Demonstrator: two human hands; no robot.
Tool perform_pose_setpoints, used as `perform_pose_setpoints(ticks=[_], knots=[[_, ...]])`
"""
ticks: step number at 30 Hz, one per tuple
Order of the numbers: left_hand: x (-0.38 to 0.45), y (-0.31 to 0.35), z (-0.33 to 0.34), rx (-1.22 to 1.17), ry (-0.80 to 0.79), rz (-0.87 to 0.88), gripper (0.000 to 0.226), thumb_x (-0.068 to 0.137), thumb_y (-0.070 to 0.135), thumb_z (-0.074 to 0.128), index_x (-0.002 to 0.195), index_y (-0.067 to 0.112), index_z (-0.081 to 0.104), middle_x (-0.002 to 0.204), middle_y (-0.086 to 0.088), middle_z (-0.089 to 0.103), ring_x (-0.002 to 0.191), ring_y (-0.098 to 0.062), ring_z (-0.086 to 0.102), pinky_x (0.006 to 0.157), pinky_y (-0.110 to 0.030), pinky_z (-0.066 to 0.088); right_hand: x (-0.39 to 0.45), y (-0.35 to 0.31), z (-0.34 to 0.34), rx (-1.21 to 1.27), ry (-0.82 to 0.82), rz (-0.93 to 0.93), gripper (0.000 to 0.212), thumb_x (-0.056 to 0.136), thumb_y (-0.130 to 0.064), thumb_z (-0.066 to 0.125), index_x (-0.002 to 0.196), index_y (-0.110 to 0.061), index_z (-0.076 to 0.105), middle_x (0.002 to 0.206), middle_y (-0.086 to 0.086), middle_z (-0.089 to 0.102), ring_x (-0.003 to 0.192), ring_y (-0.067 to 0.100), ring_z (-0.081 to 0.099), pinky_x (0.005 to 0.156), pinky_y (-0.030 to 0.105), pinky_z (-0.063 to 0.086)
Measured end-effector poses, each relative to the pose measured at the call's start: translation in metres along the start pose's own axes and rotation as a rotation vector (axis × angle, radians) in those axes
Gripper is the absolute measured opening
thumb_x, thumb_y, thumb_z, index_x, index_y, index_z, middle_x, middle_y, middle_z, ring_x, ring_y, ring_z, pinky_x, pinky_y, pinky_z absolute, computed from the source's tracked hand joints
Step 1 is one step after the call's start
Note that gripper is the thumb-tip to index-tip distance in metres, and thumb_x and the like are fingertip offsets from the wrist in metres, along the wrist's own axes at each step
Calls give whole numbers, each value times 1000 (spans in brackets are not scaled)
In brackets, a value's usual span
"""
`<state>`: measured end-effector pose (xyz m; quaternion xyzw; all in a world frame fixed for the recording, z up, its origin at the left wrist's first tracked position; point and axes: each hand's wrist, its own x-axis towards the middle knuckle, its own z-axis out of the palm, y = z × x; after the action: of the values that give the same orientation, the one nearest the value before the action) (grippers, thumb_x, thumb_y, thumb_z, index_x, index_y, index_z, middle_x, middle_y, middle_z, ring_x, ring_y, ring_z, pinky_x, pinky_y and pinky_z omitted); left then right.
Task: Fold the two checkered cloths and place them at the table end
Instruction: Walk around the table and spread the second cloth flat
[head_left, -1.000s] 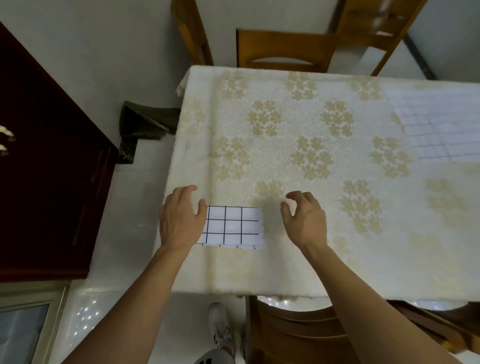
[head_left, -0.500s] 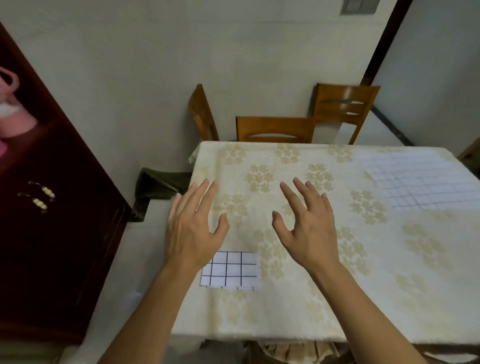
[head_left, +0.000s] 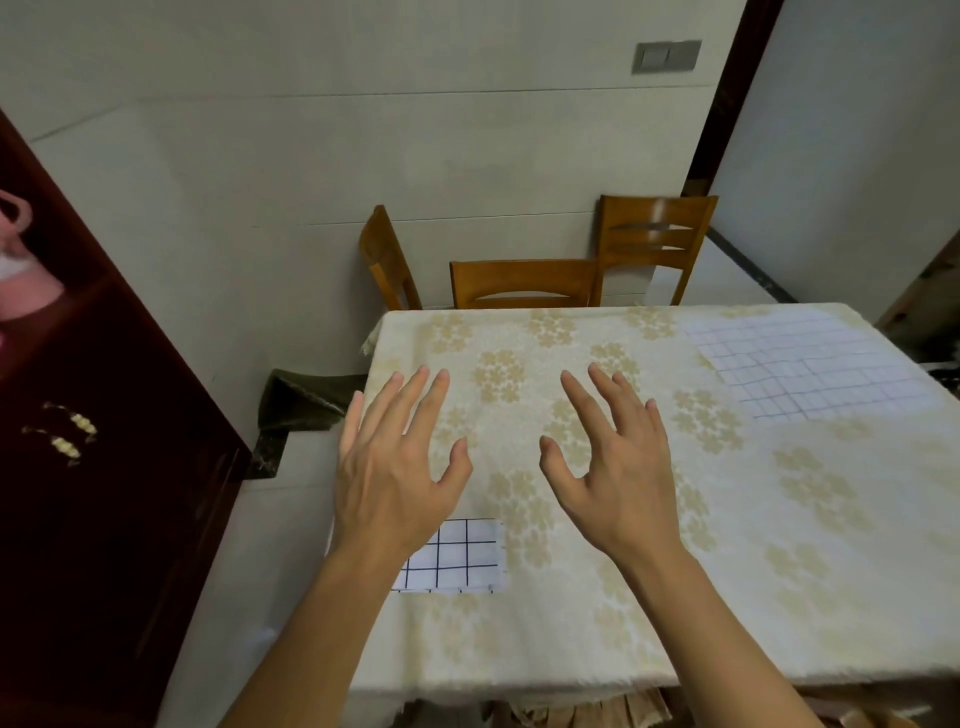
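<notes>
Folded checkered cloth (head_left: 457, 558) flat on table (head_left: 779, 545); left hand (head_left: 395, 467), right hand (head_left: 613, 467) spread open above, holding nothing.

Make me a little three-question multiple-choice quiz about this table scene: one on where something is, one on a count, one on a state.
1. Where does the folded checkered cloth lie?
A. near left corner of the table
B. on a chair
C. table centre

2. How many wooden chairs show behind the table?
A. one
B. three
C. five

3. In what state is the far checkered cloth?
A. rolled up
B. spread flat, unfolded
C. hanging off a chair

Answers:
1 A, it sits below the left hand by the near edge.
2 B, three chair backs stand by the wall.
3 B, its grid lies open at the far right; the right hand is empty.
</notes>
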<state>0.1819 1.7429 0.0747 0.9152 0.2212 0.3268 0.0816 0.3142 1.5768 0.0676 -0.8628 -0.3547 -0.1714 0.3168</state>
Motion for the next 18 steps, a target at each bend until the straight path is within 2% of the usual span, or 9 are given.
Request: perform_pose_setpoints(ticks=[9,18], knots=[[-4,16,3,-104,-52,56,63,91,50,40,147,21,46,148,-4,51,141,-25,42,117,-56,28,-19,-1,-13,-35,48,62,62,89,-52,48,147,-29,45,155,2,41,148,25,31,118,57,25],[-1,27,7,-285,-162,236,62,92,49,40,147,21,46,149,-2,50,142,-23,41,119,-53,26,-65,-8,-44,-145,134,303,62,90,-51,47,147,-28,45,154,1,42,145,25,34,119,54,24]])
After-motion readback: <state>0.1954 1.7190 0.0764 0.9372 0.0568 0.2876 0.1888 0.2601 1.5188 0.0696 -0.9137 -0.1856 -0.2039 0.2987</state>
